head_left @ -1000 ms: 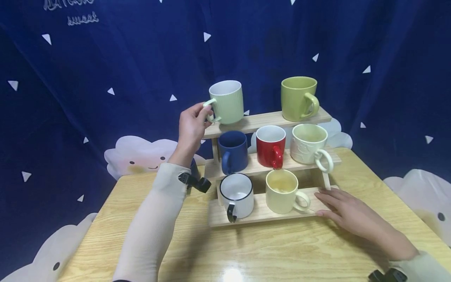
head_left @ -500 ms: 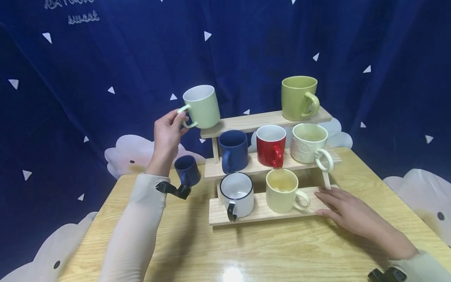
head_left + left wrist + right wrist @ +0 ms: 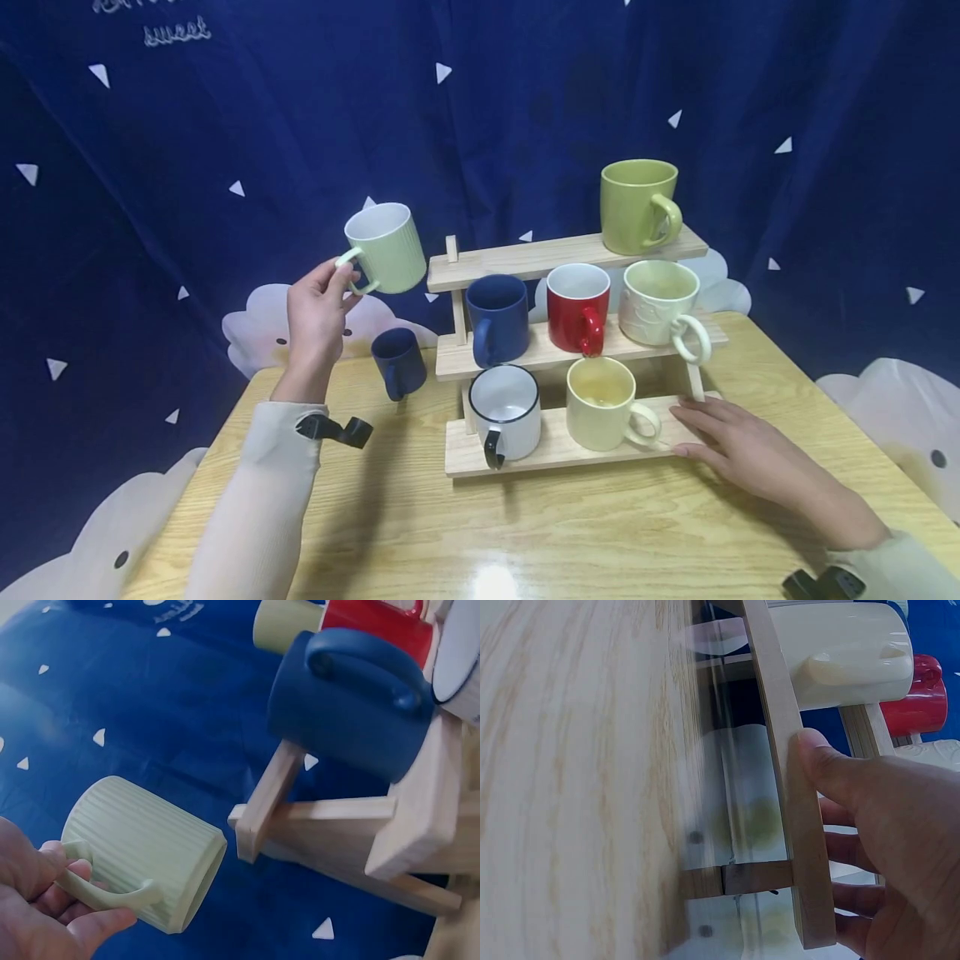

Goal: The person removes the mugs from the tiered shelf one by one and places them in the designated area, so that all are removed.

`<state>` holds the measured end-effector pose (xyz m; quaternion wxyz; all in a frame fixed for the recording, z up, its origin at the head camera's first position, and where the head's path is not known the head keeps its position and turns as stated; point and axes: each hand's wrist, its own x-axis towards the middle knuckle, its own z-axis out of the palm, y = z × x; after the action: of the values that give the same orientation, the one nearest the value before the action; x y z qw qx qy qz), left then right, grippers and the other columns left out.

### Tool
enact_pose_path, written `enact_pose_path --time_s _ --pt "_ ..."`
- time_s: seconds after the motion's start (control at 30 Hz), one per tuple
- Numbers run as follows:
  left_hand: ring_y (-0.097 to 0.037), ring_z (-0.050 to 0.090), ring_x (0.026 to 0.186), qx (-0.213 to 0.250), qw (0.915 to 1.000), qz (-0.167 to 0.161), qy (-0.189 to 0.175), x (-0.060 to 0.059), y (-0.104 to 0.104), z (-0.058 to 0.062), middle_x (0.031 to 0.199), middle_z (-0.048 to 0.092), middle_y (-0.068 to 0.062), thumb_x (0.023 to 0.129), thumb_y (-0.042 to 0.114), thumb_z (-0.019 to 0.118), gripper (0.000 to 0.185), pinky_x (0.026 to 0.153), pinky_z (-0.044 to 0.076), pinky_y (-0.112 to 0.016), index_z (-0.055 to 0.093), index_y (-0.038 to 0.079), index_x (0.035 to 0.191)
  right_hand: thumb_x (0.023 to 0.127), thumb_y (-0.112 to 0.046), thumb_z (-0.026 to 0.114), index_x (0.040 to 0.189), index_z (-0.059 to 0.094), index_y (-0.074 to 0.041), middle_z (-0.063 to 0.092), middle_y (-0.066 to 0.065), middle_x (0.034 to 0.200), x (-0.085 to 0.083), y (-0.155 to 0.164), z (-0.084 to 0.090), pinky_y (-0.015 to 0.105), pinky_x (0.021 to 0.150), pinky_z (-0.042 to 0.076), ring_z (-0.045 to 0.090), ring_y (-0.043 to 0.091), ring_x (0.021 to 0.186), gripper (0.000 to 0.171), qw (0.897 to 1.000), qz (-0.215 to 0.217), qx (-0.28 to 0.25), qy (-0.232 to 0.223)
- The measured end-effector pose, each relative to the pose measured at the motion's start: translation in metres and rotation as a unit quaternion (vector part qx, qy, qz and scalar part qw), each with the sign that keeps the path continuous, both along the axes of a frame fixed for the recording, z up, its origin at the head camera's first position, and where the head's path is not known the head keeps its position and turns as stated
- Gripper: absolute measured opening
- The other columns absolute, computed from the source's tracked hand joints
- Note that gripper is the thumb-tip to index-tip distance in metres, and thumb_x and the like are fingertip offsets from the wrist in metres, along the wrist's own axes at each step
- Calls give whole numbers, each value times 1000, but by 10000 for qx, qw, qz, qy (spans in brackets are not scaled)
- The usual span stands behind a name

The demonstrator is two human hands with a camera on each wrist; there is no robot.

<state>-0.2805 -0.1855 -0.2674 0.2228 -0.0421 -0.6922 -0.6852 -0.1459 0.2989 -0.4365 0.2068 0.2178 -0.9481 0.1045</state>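
Note:
My left hand (image 3: 318, 308) pinches the handle of a pale green ribbed mug (image 3: 390, 258). The mug hangs in the air left of the three-tier wooden rack (image 3: 525, 261); in the left wrist view its rim points away from the fingers. At the rack's lower right end, my right hand (image 3: 757, 454) holds the bottom shelf, the thumb (image 3: 817, 742) on its front edge and the fingers across the board. A yellow mug (image 3: 596, 417) and a white mug with black rim (image 3: 506, 425) stand on that shelf.
The middle tier holds a blue mug (image 3: 498, 321), a red mug (image 3: 573, 321) and a cream embossed mug (image 3: 652, 312). An olive-green mug (image 3: 633, 208) stands at the top right. A small navy mug (image 3: 401, 367) sits on the table (image 3: 360, 517), left of the rack.
My left hand has carried the pale green mug off the top shelf, left and somewhat down. A peg at the shelf's left end and the navy mug came into sight. My right hand stays put.

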Motion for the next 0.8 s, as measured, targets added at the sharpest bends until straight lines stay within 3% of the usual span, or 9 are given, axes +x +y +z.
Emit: enact_pose_path --time_s 0.3,0.53,0.8 --pt "-22 52 105 205 9992 341 0 5 -19 -19 99 55 -18 87 22 56 32 81 48 -26 60 2 111 78 -42 64 119 57 -12 54 10 119 2 0 2 47 89 37 47 33 110 51 10000 -20 -4 -76" --pt "-23 51 105 420 9978 502 121 9 -34 -34 91 54 -13 85 21 58 35 80 48 -28 59 -2 111 78 -42 64 119 57 -11 53 11 121 1 0 1 47 89 36 47 33 111 52 10000 -30 4 -84" --pt "-22 50 105 246 9979 539 -259 16 -54 -51 93 54 -11 87 20 57 35 83 47 -29 58 -4 112 77 -42 65 119 57 -12 54 11 119 -1 -1 0 47 90 36 47 32 110 52 10000 -17 10 -26"
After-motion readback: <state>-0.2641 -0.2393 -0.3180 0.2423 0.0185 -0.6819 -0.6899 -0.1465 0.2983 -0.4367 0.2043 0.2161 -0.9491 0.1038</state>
